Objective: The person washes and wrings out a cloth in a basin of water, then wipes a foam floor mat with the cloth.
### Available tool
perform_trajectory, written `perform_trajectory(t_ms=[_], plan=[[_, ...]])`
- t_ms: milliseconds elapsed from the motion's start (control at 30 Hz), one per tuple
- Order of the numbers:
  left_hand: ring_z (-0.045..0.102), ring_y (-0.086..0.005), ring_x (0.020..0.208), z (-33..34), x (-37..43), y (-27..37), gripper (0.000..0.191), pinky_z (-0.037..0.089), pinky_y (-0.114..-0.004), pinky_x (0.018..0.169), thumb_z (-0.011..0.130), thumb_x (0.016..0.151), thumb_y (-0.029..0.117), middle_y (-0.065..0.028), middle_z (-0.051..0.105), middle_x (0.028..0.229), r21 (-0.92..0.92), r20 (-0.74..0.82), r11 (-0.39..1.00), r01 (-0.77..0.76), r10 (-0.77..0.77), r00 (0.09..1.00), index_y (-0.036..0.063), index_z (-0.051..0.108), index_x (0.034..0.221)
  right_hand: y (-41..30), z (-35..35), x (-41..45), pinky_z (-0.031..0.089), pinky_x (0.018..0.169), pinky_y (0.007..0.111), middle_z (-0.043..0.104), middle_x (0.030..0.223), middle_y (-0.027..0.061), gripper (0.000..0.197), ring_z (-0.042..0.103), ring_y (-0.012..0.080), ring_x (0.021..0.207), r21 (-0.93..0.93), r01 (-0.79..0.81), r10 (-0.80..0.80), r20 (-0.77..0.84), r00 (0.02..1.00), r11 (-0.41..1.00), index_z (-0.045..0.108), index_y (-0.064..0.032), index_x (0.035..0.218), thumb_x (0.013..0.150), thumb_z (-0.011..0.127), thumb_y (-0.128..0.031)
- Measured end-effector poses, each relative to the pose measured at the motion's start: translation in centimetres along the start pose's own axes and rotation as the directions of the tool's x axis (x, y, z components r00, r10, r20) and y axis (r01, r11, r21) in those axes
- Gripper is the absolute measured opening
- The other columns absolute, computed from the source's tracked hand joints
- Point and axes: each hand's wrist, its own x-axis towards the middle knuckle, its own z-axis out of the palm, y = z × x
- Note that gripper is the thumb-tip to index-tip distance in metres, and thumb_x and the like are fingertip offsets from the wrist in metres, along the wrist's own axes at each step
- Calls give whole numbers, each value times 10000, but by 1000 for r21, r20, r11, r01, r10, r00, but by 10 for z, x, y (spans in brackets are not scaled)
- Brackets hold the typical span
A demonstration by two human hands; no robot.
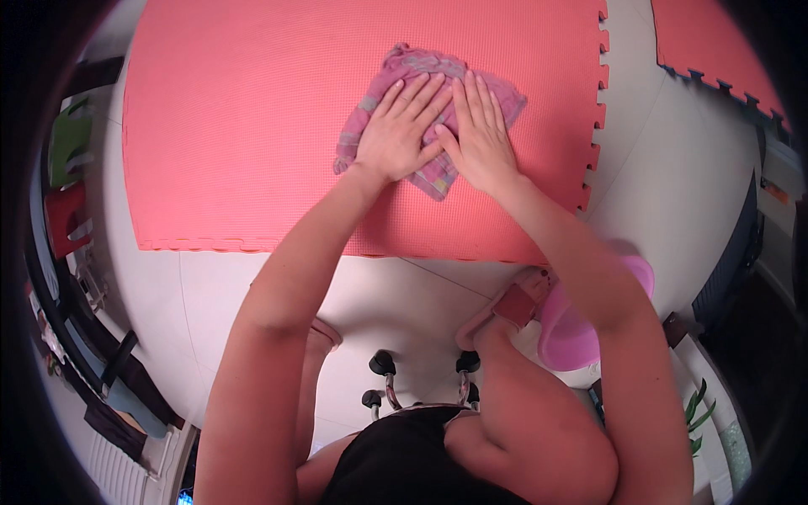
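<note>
A pink and grey patterned cloth (421, 63) lies spread and slightly crumpled on a red foam floor mat (252, 126). Flat on the cloth's left half rests my left hand (401, 129), fingers spread and pointing away from me. My right hand (481, 132) presses on its right half, fingers nearly together and the thumb out towards the left hand. The thumbs almost meet over the middle. Neither hand is closed around the cloth; parts of it are hidden beneath the palms.
A pink plastic basin (571, 341) stands on the tiled floor (227, 303), partly behind my right forearm. Chair casters (382, 362) show between my legs. A second red mat (719, 47) lies at upper right. Green plant leaves (696, 410) are at lower right.
</note>
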Motion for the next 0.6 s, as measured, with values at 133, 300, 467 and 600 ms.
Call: perform_trajectory(t_ms=[133, 300, 467, 600], plan=[[276, -254, 1433, -16, -8, -35, 676, 173, -428, 1192, 494, 920, 446, -61, 312, 1557, 65, 20, 997, 35, -36, 999, 131, 338, 1498, -20, 10, 35, 50, 1216, 422, 109, 1599, 190, 706, 71, 296, 1493, 24, 31, -32, 50, 998, 999, 175, -1, 1518, 993, 403, -415], [239, -274, 1446, -35, -49, -57, 683, 159, -444, 1193, 485, 937, 438, -83, 262, 1576, 74, 82, 995, 71, -77, 994, 116, 303, 1511, -58, 22, 47, 17, 1220, 403, 88, 1608, 171, 703, 57, 277, 1497, -18, 73, -70, 152, 986, 997, 152, -20, 1529, 1000, 358, -436], [180, -363, 1458, -55, -136, -46, 728, 120, -508, 1183, 481, 951, 410, -200, 207, 1572, 80, 248, 989, 121, -137, 959, 35, 229, 1521, -116, 43, 4, 77, 1216, 421, 155, 1591, 189, 696, 113, 302, 1487, 59, 183, -191, 192, 963, 981, 214, -7, 1512, 971, 440, -384], [145, -391, 1464, -61, -167, -27, 755, 105, -537, 1177, 503, 940, 395, -231, 176, 1572, 55, 311, 993, 105, -117, 943, -3, 216, 1514, -133, 46, -32, 127, 1207, 426, 223, 1570, 186, 709, 192, 306, 1466, 148, 162, -185, 155, 971, 976, 268, -9, 1494, 913, 545, -308]])
